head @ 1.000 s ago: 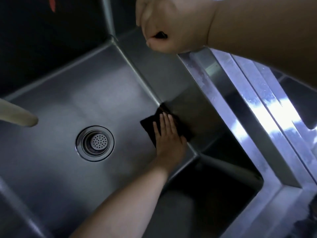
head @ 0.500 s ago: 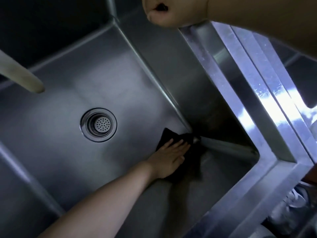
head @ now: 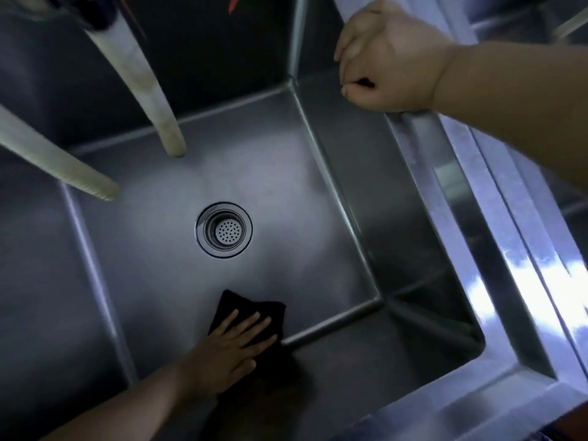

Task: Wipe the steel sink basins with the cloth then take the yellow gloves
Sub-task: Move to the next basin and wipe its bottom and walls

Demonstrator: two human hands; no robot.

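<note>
left hand: lying flat on the black cloth, fingers straight and slightly spread, pressing it down onto the floor of the steel sink basin; the forearm is coming in from the lower left edge of the view.
black cloth: sitting on the basin floor along the near edge, below the drain and running into the seam where the floor is meeting the near wall; its lower part is lying under the hand and is hard to tell from the shadow there.
right hand: resting on the top rim of the sink's right wall near the far right corner, fingers curled into a loose fist; whether it is holding anything is not something i can tell.
drain strainer: sitting round and perforated in the middle of the basin floor, apart from the cloth.
two pale spouts: hanging over the far left part of the basin, one ending above the far wall seam, the other reaching in from the left edge.
sink rim: shining with bright reflections along the right side.
yellow gloves: not appearing in this view.
</note>
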